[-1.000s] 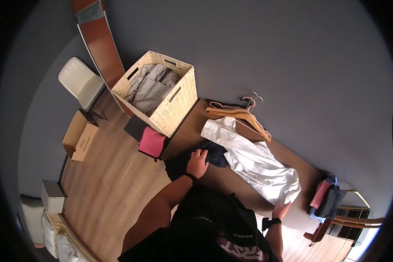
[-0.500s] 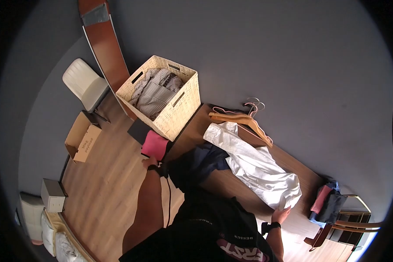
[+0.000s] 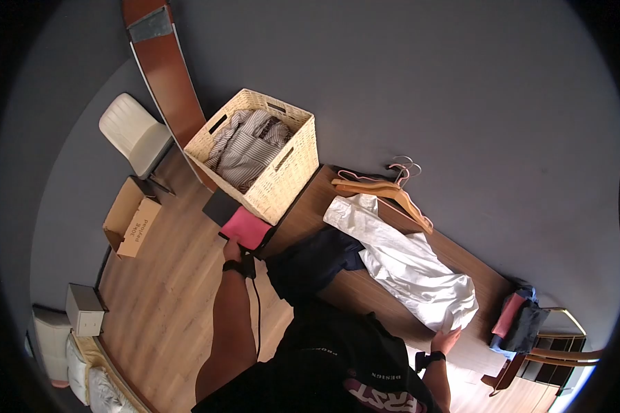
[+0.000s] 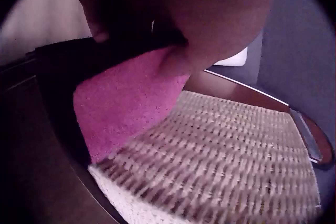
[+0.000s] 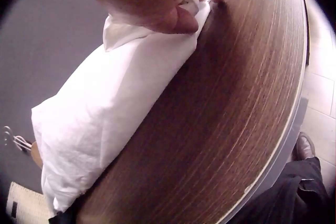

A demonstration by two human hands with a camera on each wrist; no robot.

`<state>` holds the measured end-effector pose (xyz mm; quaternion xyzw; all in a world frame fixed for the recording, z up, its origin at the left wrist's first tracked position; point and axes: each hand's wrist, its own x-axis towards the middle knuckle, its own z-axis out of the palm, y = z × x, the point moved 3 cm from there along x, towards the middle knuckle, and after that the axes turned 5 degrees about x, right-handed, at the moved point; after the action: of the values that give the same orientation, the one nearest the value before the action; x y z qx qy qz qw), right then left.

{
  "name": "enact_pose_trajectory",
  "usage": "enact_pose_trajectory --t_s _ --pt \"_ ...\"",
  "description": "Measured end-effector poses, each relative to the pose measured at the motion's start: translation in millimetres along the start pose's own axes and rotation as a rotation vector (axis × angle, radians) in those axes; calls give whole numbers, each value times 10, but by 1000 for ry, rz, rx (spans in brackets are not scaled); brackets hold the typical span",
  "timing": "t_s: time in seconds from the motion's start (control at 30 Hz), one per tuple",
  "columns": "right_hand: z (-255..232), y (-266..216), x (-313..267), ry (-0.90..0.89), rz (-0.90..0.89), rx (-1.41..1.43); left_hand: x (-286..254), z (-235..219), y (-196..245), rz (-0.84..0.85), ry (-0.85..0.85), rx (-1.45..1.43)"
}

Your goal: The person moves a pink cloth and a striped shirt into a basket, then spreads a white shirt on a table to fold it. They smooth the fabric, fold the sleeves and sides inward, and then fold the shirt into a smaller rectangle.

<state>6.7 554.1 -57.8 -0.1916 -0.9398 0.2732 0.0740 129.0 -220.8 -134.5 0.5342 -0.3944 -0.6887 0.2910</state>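
At the left end of the table, my left hand point(image 3: 233, 252) pinches the edge of a pink cloth point(image 3: 246, 228) that lies with something black beside the basket. In the left wrist view the thumb of that hand point(image 4: 210, 14) presses on the pink cloth point(image 4: 128, 100); its other fingers are partly in shadow. My right hand point(image 3: 446, 340) pinches the near right end of a white shirt point(image 3: 413, 272) spread along the table. The right wrist view shows thumb and fingers of that hand point(image 5: 152, 3) on bunched white fabric point(image 5: 105, 98). Dark navy clothing point(image 3: 317, 258) lies between the hands.
A woven basket point(image 3: 293, 175) with striped clothing stands at the table's point(image 3: 324, 186) back left. Hangers point(image 3: 393, 193) lie behind the shirt. Folded clothes point(image 3: 515, 320) are at the right. A cardboard box point(image 3: 132, 217) and a white chair point(image 3: 134, 134) stand on the left floor.
My left hand has left the navy clothing, moved left and taken hold of the pink cloth, which has shifted slightly. My right hand has stayed at the shirt's end.
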Motion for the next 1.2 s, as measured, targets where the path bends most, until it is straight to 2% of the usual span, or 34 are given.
enact_pose_trajectory --t_s 0.13,0.17,0.23,0.3,0.37,0.43,0.53,0.63,0.7,0.77,0.8,0.83,0.87,0.9,0.93,0.97,1.03,1.1,1.17,1.2 --pt "11 46 0 16 -16 -20 -127 40 426 155 -113 -282" --pt "10 47 -1 20 -23 -42 -170 29 569 202 -54 -289" --pt "33 94 15 26 -38 -56 -398 70 1032 295 65 -304" --pt "41 112 19 34 -35 -55 -932 320 1689 552 254 -459" --pt "41 96 17 42 -15 -37 -1397 463 2284 658 232 -381" --pt "43 77 10 41 -10 -42 -1827 686 2751 849 137 -467" --pt "49 60 7 33 7 -36 -2338 1020 3226 899 42 -522" --pt "70 102 13 38 15 19 -2117 1282 3389 859 -19 -422" --pt "70 123 18 42 -2 42 -1628 1472 3373 808 -53 -195" --pt "57 128 -21 41 -35 34 -1044 1645 3203 574 -275 65" --pt "53 137 -35 38 -32 33 -765 1700 3039 466 -366 81" --pt "56 150 -38 37 -27 34 -386 1611 2910 497 -292 363" --pt "64 165 -35 37 -21 35 -358 1603 2806 645 -172 338" --pt "73 173 -42 36 -30 39 -416 1543 2692 790 -53 311" --pt "73 168 -64 34 -37 39 -815 1551 2692 790 -71 212" --pt "46 144 -94 30 -43 35 -868 1503 2583 910 -89 202" --pt "62 155 -99 18 -34 88 -1594 1557 2484 916 -195 13" --pt "43 88 -138 57 -57 53 -2048 1511 2206 872 -185 181" --pt "-20 -21 -113 -4 -20 23 -2315 1454 1715 845 -355 305" --pt "-43 -57 -107 -17 -17 26 -2395 1459 1380 886 -425 418"
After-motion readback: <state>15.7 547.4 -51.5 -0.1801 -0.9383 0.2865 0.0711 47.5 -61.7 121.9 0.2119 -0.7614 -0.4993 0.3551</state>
